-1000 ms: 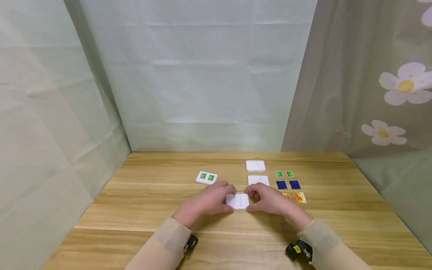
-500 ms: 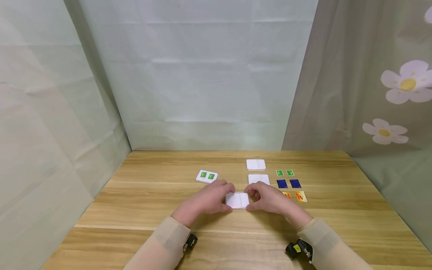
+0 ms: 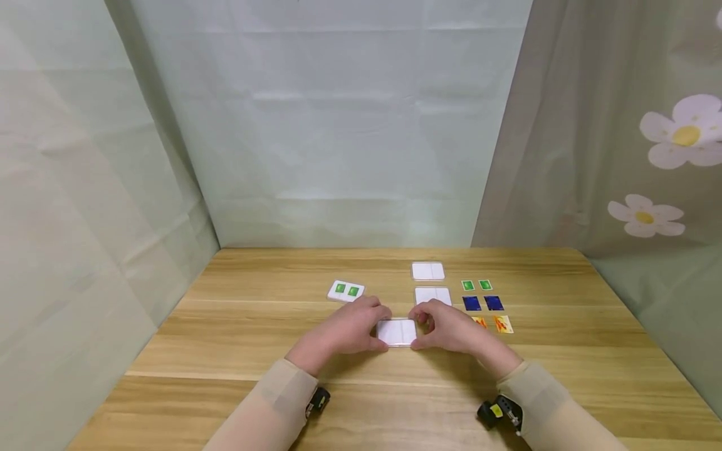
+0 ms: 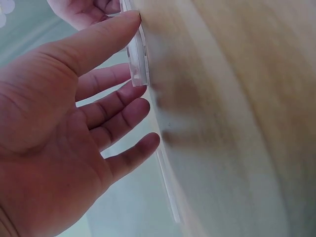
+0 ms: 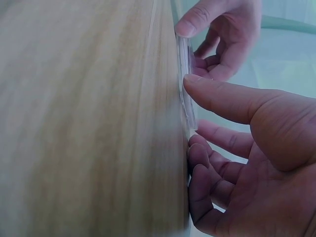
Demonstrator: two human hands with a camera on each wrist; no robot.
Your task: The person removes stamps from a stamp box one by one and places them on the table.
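A thin clear card case (image 3: 397, 332) with a white, line-divided inside lies flat on the wooden table in the head view. My left hand (image 3: 356, 326) pinches its left end, thumb on the near edge and fingers at the far edge. At the right end, my right hand (image 3: 448, 328) grips it the same way. In the left wrist view the thumb presses the edge of the case (image 4: 139, 61), while the other fingers spread near the tabletop. The right wrist view shows the right thumb on the case (image 5: 187, 111), its lower fingers curled against the table.
Two similar white cases, one far (image 3: 428, 271) and one nearer (image 3: 433, 295), lie beyond my right hand. Another case (image 3: 346, 290) at the left bears two green squares. To the right are small green (image 3: 467, 285), blue (image 3: 472, 303) and orange-yellow (image 3: 504, 324) squares in pairs.
The head view has tipped slightly downward, so the table sits a little higher in it. Both hands keep their grip on the case, with no clear movement.
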